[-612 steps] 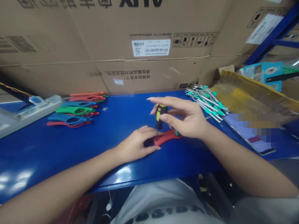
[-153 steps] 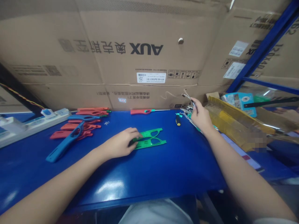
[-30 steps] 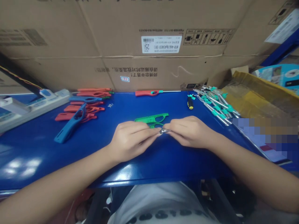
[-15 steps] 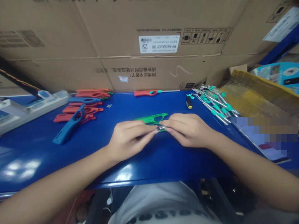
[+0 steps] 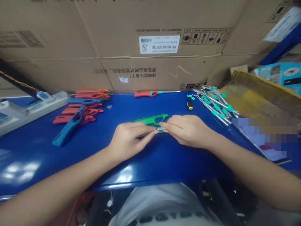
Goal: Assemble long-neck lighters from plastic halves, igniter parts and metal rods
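A small silvery metal part (image 5: pixel 160 128) is pinched between the fingertips of both hands, just above the blue table. My left hand (image 5: pixel 131 138) is closed on its left end, and a dark thin piece shows beneath those fingers. My right hand (image 5: pixel 188 130) is closed on the other end, with thumb and forefinger together. Right behind the fingertips lies a green plastic lighter shell (image 5: pixel 150 120); a second green piece is mostly covered by the hands. What exactly the metal part is cannot be made out.
Red lighter shells (image 5: pixel 70 119) and a blue shell (image 5: pixel 67 130) lie at left beside a white power strip (image 5: pixel 47 106). An assembled red lighter (image 5: pixel 143 94) and a screwdriver (image 5: pixel 189 103) lie at the back. Metal lighter tubes (image 5: pixel 218 106) are heaped at right. A cardboard wall (image 5: pixel 117 37) stands behind.
The metal part has turned slightly in the fingertips, showing more of its silvery face. Both hands stay in nearly the same place.
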`<state>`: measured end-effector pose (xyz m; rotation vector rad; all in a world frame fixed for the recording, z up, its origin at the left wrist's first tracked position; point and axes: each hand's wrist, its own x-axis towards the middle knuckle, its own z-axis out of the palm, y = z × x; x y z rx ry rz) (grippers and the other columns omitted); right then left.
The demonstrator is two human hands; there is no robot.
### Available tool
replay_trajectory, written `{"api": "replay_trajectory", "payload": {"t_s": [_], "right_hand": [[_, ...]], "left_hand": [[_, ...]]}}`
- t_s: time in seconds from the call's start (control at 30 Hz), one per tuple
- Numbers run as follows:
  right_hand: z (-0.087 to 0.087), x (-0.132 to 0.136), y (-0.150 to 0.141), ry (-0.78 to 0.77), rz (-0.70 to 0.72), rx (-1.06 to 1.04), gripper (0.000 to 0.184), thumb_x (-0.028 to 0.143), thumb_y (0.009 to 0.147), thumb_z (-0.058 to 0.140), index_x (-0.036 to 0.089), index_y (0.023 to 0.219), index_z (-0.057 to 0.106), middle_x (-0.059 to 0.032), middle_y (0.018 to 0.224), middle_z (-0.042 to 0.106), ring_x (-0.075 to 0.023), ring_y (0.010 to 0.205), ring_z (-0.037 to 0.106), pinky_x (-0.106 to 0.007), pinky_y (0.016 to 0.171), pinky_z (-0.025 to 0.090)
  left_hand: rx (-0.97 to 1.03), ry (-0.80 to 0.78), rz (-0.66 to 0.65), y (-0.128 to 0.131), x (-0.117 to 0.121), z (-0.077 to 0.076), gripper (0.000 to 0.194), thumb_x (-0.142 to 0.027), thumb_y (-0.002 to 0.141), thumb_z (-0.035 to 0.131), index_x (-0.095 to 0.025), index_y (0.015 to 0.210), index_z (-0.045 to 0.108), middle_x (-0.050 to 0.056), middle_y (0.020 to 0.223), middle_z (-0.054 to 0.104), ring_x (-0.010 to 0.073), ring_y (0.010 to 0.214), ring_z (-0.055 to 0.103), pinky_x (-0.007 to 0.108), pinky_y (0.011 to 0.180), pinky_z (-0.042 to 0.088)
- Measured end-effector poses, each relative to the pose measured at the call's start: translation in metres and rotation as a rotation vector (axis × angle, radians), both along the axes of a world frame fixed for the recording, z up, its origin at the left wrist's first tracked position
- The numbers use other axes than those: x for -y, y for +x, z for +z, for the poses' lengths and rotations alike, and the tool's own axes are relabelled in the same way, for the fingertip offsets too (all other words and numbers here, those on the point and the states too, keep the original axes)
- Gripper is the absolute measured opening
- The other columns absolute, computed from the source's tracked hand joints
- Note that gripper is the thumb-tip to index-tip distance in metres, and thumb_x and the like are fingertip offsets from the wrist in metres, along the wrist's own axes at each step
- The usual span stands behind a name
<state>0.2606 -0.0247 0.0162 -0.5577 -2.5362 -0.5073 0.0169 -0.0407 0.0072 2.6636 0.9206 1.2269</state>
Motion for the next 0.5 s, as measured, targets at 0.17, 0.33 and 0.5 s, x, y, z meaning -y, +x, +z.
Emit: {"api": "replay_trajectory", "payload": {"t_s": [0.17,0.33,0.5], "right_hand": [[-0.001,0.002,-0.001,-0.026,-0.017,0.034,0.027,0.02,0.103,0.044,0.011,0.106,0.069,-0.0102,0.09,0.072,-0.018,0.077,0.064,-0.029,0.06,0.043],[0.001,0.011,-0.008,-0.336,-0.085,-0.004,0.019,0.021,0.098,0.049,0.014,0.102,0.067,-0.0077,0.093,0.071,-0.0183,0.081,0.064,-0.029,0.066,0.044],[0.001,0.014,-0.016,-0.642,-0.208,-0.118,0.032,0.042,0.096,0.055,0.018,0.075,0.061,0.0006,0.066,0.06,-0.014,0.068,0.057,-0.026,0.061,0.035]], "left_hand": [[-0.233,0.247,0.074,-0.003,0.001,0.003,0.014,-0.026,0.094,0.064,-0.018,0.088,0.074,0.0,0.07,0.073,0.0128,0.057,0.066,0.025,0.054,0.046],[-0.325,0.321,0.074,-0.004,0.002,0.004,0.014,-0.025,0.094,0.064,-0.018,0.087,0.073,0.0,0.071,0.073,0.0148,0.06,0.066,0.027,0.057,0.045],[-0.317,0.232,0.029,-0.004,0.002,-0.002,0.016,-0.024,0.096,0.06,-0.018,0.087,0.071,-0.001,0.069,0.07,0.0134,0.061,0.065,0.025,0.056,0.044]]}}
